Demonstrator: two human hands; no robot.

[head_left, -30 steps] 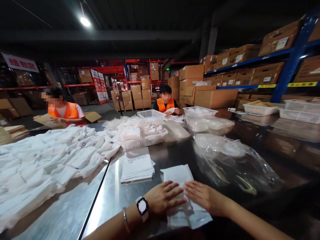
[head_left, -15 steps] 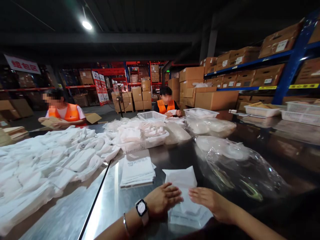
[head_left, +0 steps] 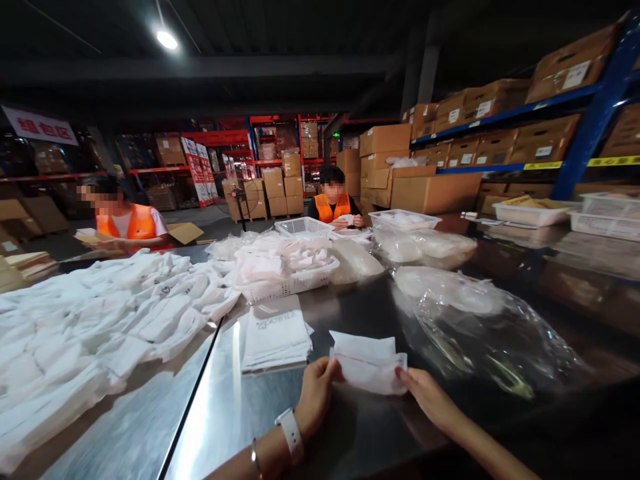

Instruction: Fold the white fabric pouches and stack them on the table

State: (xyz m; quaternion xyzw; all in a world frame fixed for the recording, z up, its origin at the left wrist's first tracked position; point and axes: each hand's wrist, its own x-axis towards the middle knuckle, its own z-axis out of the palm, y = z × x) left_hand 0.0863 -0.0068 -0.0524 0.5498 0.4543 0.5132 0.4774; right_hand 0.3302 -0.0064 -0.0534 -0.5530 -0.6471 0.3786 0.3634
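Note:
A white cloth-like bag (head_left: 371, 373), folded over with its flap showing at the back, is held up in front of me. My left hand (head_left: 319, 383) pinches its left edge, thumb on top. At the opposite end, my right hand (head_left: 425, 390) grips the right edge between thumb and fingers. To the left of the held bag lies a flat stack of white bags (head_left: 277, 337) with grey print. Behind that stack stands a white perforated basket (head_left: 285, 291) full of similar white packets.
A big heap of white bags (head_left: 100, 333) covers the left side of the metal table (head_left: 250, 433). Clear plastic bags (head_left: 480, 327) lie to the right. Two people in orange vests work across the table, one person (head_left: 334, 205) ahead and another person (head_left: 133, 223) at left.
My hands were lying flat on an opened-out white bag. Now the bag is folded shorter and lifted, and both hands grip its side edges.

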